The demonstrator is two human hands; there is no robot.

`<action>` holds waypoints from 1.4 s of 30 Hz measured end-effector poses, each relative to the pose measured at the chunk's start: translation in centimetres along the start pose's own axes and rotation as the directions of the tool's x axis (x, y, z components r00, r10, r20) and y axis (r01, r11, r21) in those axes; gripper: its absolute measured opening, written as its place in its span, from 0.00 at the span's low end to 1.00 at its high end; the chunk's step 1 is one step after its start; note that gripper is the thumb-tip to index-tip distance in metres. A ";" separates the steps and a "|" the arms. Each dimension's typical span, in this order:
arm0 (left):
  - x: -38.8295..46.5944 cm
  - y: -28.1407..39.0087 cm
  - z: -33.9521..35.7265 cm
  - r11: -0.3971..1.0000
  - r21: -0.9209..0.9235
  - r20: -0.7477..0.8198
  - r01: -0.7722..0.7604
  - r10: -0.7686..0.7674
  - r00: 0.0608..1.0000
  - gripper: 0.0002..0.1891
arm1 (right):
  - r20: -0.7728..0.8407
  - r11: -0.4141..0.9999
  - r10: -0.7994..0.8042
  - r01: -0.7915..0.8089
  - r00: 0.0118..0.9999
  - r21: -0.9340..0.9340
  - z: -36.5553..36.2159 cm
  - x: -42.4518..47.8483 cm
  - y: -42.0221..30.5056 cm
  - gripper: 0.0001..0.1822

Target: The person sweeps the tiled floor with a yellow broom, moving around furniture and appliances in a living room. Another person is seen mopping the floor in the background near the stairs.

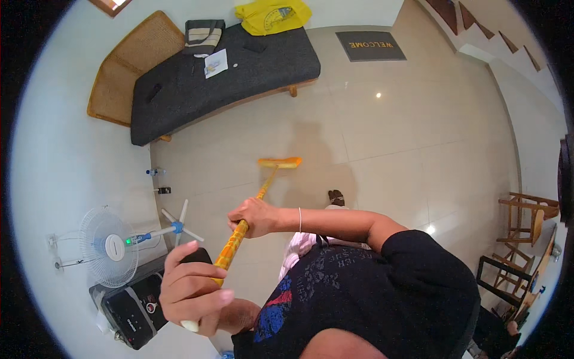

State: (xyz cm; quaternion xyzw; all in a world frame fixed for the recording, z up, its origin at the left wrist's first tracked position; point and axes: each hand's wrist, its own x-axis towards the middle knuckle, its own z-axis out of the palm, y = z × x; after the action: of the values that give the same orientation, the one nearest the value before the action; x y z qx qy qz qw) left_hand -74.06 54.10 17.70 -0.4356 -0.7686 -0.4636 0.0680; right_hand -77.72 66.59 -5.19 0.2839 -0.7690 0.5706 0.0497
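Observation:
A broom with a yellow patterned handle [231, 244] slants from my chest down to the tiled floor. Its orange and yellow head [280, 162] rests on the tiles in front of me. My right hand [254, 218] is wrapped around the handle partway down. Higher up, my left hand [193, 287] curls around the top end with its index finger raised off it; the palm side of that grip is hidden. My foot [336, 197], in a dark covering, shows beyond my right forearm.
A dark-cushioned daybed [233, 85] holds a yellow bag [273, 18], a striped bag [204, 38] and a paper [216, 63]. At left are a fan [114, 247], a black case [130, 314] and a bottle [154, 172]. Wooden chairs [522, 217] stand right; a doormat [371, 46] lies beyond.

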 end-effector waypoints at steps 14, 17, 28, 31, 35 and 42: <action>5.3 -9.9 24.1 0.874 -0.431 0.139 0.225 -0.182 0.973 0.12 | -0.384 0.839 0.110 -0.293 0.917 -0.458 -20.9 -12.7 17.3 0.10; 7.4 -7.9 20.3 0.858 -0.465 0.066 0.217 -0.211 0.975 0.10 | -0.483 0.826 0.062 -0.316 0.874 -0.466 -21.1 -10.6 13.4 0.11; 9.6 -3.7 14.3 0.893 -0.450 0.133 -0.001 0.069 0.989 0.07 | -0.304 0.883 0.272 -0.363 0.913 -0.299 -15.7 -12.1 3.3 0.08; 9.3 -5.5 17.5 0.868 -0.484 0.136 0.114 -0.054 0.989 0.07 | -0.300 0.827 0.324 -0.422 0.898 -0.370 -17.5 -14.7 6.5 0.07; 9.0 -9.4 26.2 0.859 -0.405 0.349 0.312 -0.170 0.921 0.09 | -0.400 0.741 0.356 -0.516 0.845 -0.430 -21.8 -22.6 15.9 0.05; 9.7 -9.4 32.1 0.827 -0.476 0.322 0.300 -0.154 0.934 0.11 | -0.558 0.590 0.237 -0.574 0.795 -0.568 -29.5 -24.6 15.5 0.08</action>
State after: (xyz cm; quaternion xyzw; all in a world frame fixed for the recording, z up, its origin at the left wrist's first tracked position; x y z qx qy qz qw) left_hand -77.23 82.92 -1.49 -0.4009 -0.6640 -0.5942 -0.2129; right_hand -72.22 105.58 -18.07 -0.0782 -0.9418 0.2689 0.1862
